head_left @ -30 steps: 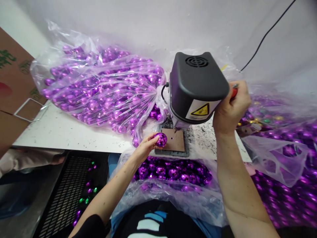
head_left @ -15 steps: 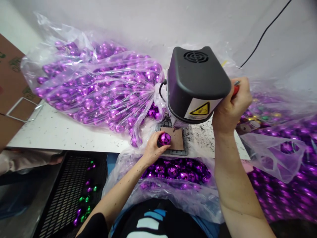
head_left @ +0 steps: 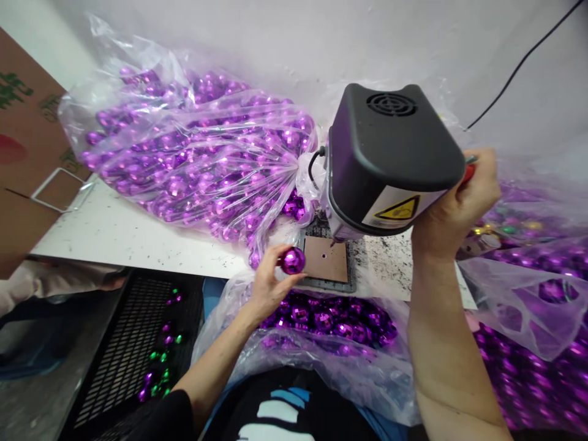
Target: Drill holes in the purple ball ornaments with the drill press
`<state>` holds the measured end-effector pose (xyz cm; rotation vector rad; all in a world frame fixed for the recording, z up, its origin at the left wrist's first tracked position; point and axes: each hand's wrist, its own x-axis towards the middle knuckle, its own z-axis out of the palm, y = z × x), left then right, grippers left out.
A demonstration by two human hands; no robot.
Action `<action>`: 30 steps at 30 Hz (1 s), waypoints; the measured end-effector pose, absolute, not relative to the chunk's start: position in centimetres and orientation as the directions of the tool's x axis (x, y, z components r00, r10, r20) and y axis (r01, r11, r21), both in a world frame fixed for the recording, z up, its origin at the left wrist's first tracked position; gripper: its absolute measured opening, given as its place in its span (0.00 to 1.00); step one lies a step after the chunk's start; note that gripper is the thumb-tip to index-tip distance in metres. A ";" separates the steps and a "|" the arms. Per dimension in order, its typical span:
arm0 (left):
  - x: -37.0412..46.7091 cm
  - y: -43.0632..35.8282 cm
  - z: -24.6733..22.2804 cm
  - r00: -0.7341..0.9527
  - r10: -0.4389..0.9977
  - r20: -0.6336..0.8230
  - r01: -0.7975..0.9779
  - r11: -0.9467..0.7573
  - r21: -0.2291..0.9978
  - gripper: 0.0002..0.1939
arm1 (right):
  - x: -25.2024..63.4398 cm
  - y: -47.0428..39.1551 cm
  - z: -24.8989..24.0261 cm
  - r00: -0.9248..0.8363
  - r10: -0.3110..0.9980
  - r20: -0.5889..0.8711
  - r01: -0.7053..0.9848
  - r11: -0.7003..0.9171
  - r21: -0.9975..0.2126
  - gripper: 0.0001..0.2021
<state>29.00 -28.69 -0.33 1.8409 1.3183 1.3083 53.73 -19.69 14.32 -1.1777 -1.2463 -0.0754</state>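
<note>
A white table [head_left: 138, 236] carries the things; its top is speckled with small dark flecks, thickest at the right near the machine. On its left and far part lies a large clear plastic bag [head_left: 193, 153] stuffed with shiny purple balls, its gathered neck pointing right. Just right of the neck stands a black drilling machine [head_left: 390, 159], and under its head a dark base plate [head_left: 333, 263] with a brown pad [head_left: 327, 258] lies flat at the near edge. At the far right, more clear bags [head_left: 528, 257] of purple balls rest on the table.
</note>
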 end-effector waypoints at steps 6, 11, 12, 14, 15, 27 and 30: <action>10.9 -37.0 0.5 -0.475 0.801 0.364 0.787 0.201 0.583 0.35 | 53.9 -19.5 14.0 0.388 0.529 0.755 0.628 0.448 -0.637 0.28; 3.3 -40.2 0.0 -0.533 0.777 0.334 0.842 0.451 0.296 0.32 | 53.9 -19.1 13.6 0.414 0.486 0.770 0.629 0.459 -0.628 0.26; 4.3 -39.6 0.3 -0.491 0.776 0.396 0.868 0.397 0.298 0.30 | 53.9 -19.0 13.5 0.419 0.482 0.769 0.626 0.460 -0.629 0.26; 8.3 -37.2 1.2 -0.324 0.832 0.451 0.930 0.192 0.315 0.25 | 54.0 -18.9 13.4 0.425 0.480 0.767 0.626 0.457 -0.633 0.27; 10.9 -35.7 1.6 -0.220 0.857 0.466 0.943 0.064 0.327 0.21 | 54.1 -18.8 13.4 0.426 0.480 0.767 0.629 0.453 -0.632 0.28; 22.9 -22.9 2.6 0.698 0.671 -0.250 0.646 -0.741 -0.185 0.06 | 54.2 -18.9 13.7 0.414 0.500 0.761 0.648 0.425 -0.632 0.31; 22.8 -22.6 1.4 0.650 0.692 -0.314 0.653 -0.720 -0.236 0.13 | 54.1 -18.9 13.8 0.415 0.492 0.766 0.659 0.417 -0.625 0.32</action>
